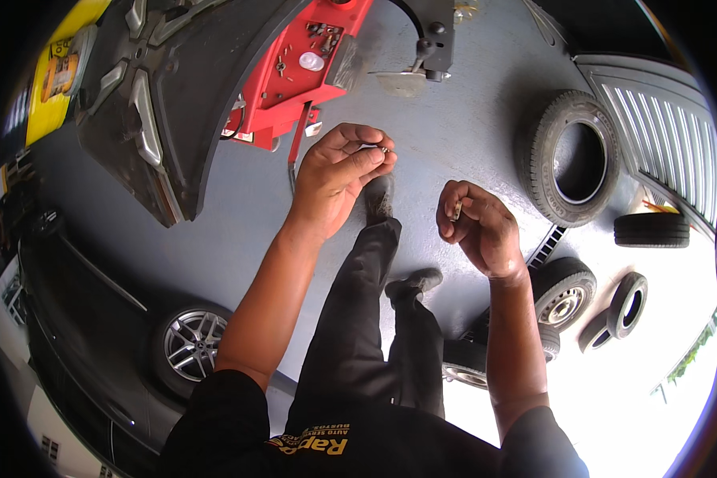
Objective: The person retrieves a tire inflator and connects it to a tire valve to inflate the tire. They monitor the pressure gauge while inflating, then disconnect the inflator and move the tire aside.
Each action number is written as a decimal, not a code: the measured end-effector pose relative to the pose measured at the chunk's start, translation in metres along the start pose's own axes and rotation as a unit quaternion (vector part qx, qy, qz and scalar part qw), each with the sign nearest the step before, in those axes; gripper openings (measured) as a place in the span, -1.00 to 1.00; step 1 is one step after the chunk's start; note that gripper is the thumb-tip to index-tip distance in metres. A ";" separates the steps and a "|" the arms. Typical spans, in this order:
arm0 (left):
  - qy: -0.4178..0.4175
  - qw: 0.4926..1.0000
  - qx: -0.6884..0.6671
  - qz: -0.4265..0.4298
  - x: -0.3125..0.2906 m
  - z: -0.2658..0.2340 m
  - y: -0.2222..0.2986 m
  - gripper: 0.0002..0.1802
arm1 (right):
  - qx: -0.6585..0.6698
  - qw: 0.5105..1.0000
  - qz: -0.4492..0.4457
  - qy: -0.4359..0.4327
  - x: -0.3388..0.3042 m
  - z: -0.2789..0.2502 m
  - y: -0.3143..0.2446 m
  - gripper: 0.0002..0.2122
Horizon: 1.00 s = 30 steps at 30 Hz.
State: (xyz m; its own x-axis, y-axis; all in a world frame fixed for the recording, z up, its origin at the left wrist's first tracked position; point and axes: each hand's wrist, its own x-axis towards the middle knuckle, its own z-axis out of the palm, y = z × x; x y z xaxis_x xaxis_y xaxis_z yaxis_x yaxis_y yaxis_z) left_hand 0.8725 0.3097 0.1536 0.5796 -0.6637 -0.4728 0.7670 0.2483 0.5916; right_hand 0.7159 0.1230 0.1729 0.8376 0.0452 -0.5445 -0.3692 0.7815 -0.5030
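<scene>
My left hand is raised in front of me, its thumb and fingertips pinched on a small metal piece that looks knobbed or threaded at its end. To the right and slightly nearer, my right hand is curled, thumb against fingers, around a small brass-coloured piece. Fingers cover most of both pieces, so their exact kind does not show. The hands are apart from each other. Beyond the left hand is a red machine tray with several small metal fittings and a white round cap.
A dark machine panel with metal clamps reaches in at upper left. A tyre leans at right, with more tyres and wheels nearer. A dark car stands at left. A floor drain grate lies by the right hand.
</scene>
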 end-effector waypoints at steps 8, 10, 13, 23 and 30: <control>-0.135 0.988 0.077 0.008 -0.065 0.093 -0.025 -0.84 | -0.025 0.993 -0.099 0.064 -0.119 0.026 0.003 -0.72; -0.149 0.983 0.105 0.016 -0.084 0.112 -0.040 -0.85 | -0.082 0.982 -0.142 0.094 -0.153 0.026 0.005 -0.77; -0.170 0.967 0.180 0.052 -0.121 0.144 -0.067 -0.85 | -0.144 0.949 -0.199 0.196 -0.210 0.029 0.017 -0.82; -0.284 0.926 0.244 0.044 -0.262 0.274 -0.156 -0.87 | -0.167 0.874 -0.306 0.339 -0.431 0.052 0.058 -0.84; -0.427 0.843 0.322 0.054 -0.313 0.314 -0.190 -0.88 | -0.122 0.809 -0.388 0.425 -0.509 0.061 0.115 -0.81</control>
State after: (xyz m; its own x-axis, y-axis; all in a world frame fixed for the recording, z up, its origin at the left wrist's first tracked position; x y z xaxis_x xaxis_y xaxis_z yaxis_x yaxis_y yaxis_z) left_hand 0.4588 0.2484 0.3939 0.0155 -0.9961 0.0864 0.2541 0.0875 0.9632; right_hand 0.2717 0.2280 0.4328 0.3140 -0.9250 -0.2141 -0.0214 0.2186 -0.9756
